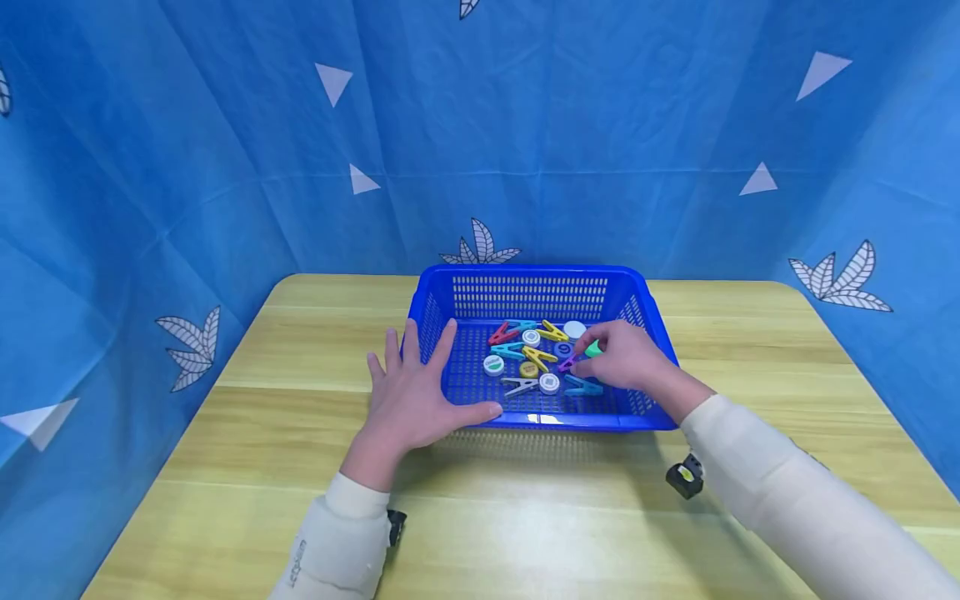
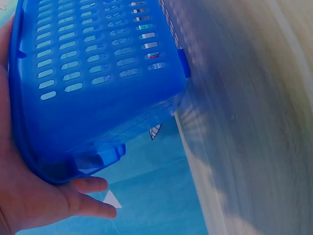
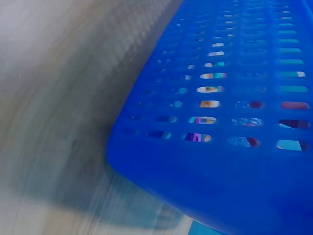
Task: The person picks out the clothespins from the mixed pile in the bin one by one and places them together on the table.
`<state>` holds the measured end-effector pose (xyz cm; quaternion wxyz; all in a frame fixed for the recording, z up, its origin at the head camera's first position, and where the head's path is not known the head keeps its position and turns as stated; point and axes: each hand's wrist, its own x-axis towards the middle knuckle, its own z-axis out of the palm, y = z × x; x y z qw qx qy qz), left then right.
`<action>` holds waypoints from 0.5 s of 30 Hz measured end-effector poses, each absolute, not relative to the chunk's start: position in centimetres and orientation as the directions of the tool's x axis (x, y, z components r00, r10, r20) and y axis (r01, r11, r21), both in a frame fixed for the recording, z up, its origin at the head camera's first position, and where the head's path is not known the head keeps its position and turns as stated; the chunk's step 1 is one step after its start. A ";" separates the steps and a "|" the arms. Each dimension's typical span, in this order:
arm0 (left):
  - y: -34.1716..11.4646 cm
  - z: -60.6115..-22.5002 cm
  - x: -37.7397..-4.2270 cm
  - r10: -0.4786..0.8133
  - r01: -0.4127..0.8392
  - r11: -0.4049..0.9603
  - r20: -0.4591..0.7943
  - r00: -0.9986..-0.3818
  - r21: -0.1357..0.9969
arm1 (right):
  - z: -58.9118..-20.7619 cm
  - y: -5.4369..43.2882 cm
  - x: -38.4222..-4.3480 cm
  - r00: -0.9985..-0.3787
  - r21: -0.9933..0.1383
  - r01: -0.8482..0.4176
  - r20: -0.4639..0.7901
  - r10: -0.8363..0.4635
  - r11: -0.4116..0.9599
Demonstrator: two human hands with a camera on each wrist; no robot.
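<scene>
So, purple clip (image 1: 567, 364) pinched

My right hand (image 1: 630, 357) holds it inside the blue basket (image 1: 592, 422), beside a blue cap (image 1: 562, 351), and half hides a green piece (image 1: 593, 349). My left hand (image 1: 412, 398) spreads straight fingers (image 1: 444, 344) across the basket's left rim.

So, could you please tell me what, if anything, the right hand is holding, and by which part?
The right hand seems to pinch a purple clip by the end towards the hand.

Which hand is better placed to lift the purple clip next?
Right, most likely. The right hand reaches into the blue basket and seems to pinch the purple clip already. The left hand is spread at the basket's near left corner, farther from that clip.
</scene>
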<state>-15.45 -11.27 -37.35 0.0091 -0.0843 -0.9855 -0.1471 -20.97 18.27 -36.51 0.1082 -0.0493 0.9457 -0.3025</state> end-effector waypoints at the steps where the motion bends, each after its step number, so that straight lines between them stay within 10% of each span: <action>1: -11.3 -37.3 -15.5 0.163 0.168 0.942 0.042 -0.986 0.289 | -36.5 18.3 -21.0 -0.970 -0.581 -0.032 -0.177 -0.165 0.813; 15: -11.3 -37.4 -15.5 0.162 0.166 0.941 0.040 -0.986 0.296 | -32.5 17.8 -21.9 -0.967 -0.632 -0.033 -0.175 -0.184 0.774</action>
